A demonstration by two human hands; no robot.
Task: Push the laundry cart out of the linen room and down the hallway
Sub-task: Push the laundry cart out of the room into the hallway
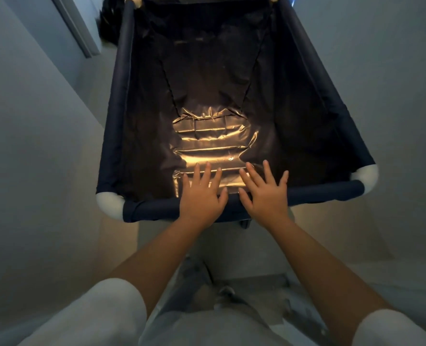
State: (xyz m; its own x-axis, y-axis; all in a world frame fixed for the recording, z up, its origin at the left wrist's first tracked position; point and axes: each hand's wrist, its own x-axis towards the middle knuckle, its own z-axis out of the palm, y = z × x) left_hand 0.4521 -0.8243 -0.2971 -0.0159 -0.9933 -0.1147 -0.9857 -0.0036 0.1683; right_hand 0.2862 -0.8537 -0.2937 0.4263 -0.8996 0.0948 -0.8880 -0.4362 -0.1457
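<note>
The left hand and the right hand lie side by side at the middle of the near rail. Both are flat, fingers straight and spread, palms over the padded tube and fingertips reaching out above the inside of the basket; neither hand is curled round anything. That is our first worry: with flat palms we can shove forward but cannot steer or hold back. Hands set so close together at the centre also give little leverage against a swerve, so a wheel catching on the floor could swing the laundry cart aside before we correct it. The palms could also slide off the smooth dark fabric of the rail and drop into the liner, whose glossy creased patch lies just beyond the fingers. Outward, the cart fills most of the passage: the left wall runs near one side and the right wall near the other. If the line drifts, we expect the white corner fittings to be the first parts to scrape or jam. Ahead on the left, a door frame and a dark heap just beside the far corner look like the likeliest snag. The wheels are hidden, so we cannot tell how they point.
</note>
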